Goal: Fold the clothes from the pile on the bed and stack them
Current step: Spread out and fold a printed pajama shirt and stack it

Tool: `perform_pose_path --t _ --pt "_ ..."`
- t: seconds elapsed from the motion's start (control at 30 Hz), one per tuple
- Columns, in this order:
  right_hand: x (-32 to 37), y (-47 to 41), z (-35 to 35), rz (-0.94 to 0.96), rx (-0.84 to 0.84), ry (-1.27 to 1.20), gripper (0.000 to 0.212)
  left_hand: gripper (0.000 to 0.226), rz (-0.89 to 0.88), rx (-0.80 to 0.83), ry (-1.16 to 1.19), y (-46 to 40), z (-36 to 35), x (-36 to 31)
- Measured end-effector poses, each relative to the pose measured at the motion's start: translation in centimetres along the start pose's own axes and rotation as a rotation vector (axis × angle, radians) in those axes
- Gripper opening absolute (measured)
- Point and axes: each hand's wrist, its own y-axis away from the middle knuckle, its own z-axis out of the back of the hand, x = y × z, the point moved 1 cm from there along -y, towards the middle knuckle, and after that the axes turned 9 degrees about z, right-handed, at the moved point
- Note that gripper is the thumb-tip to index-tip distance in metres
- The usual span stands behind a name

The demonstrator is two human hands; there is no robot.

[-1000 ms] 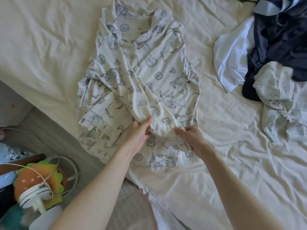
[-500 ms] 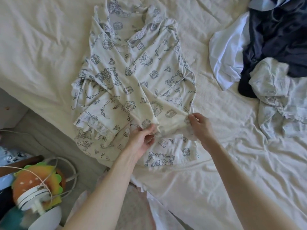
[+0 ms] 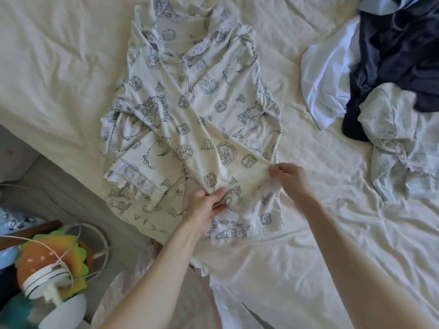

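Head camera view: nearest, at the lower left beside the bed, a burger-shaped toy (image 3: 51,255) with a cord over it was seen. Above it, the end of a sleeve (image 3: 228,172) of the printed pyjama shirt (image 3: 190,110) was held stretched between both hands. One corner was pinched by the left hand (image 3: 206,207), the other by the curled fingers of the right hand (image 3: 288,178). The shirt was spread flat on the cream bed sheet (image 3: 59,67). Farther right, the pile of unfolded clothes (image 3: 392,72) was lying on the bed.
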Motion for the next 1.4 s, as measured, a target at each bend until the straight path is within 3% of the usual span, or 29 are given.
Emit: perform_pose_path --t 0.13,0.27,0.43,0.57,0.7,0.8,0.9,1.07,1.17,1.27,1.4 --pt "-0.2 -0.5 -0.2 -0.054 -0.101 -0.065 0.021 0.006 -0.052 -0.053 0.096 -0.1 0.0 0.0" --pt "-0.4 -0.4 -1.6 -0.125 -0.092 -0.165 0.016 0.011 -0.087 -0.078 0.03 -0.1 -0.3 0.2" --pt "0.3 0.2 -2.0 0.099 0.12 0.047 0.026 0.022 -0.153 -0.03 -0.009 0.3 -0.2 0.2" --pt "0.3 0.2 -1.6 0.197 0.12 0.215 0.022 0.014 -0.218 0.062 0.058 0.8 0.0 0.1" --pt "0.2 0.6 -1.6 0.247 0.114 0.291 0.027 0.004 -0.137 0.111 0.011 1.1 0.6 0.2" --pt "0.5 1.0 -1.5 0.08 0.101 -0.003 0.027 0.013 -0.124 0.044 0.007 1.0 1.0 0.2" --pt "0.5 0.6 -1.4 -0.11 0.043 -0.319 0.032 0.007 -0.156 -0.04 -0.045 1.1 1.1 0.2" --pt "0.8 0.9 -3.0 -0.079 0.081 -0.225 0.039 0.03 -0.167 -0.16 -0.181 0.5 0.3 0.5" --pt "0.9 1.0 -3.0 0.01 0.132 -0.105 0.03 0.024 -0.121 -0.046 -0.077 0.8 0.1 0.4" --pt "0.7 0.7 -1.7 0.03 0.06 -0.109 0.028 0.019 -0.098 0.087 0.109 1.1 0.5 0.2" --pt "0.9 0.8 -0.9 0.055 0.096 -0.1 0.048 0.014 -0.08 0.11 0.149 1.4 0.5 0.3"
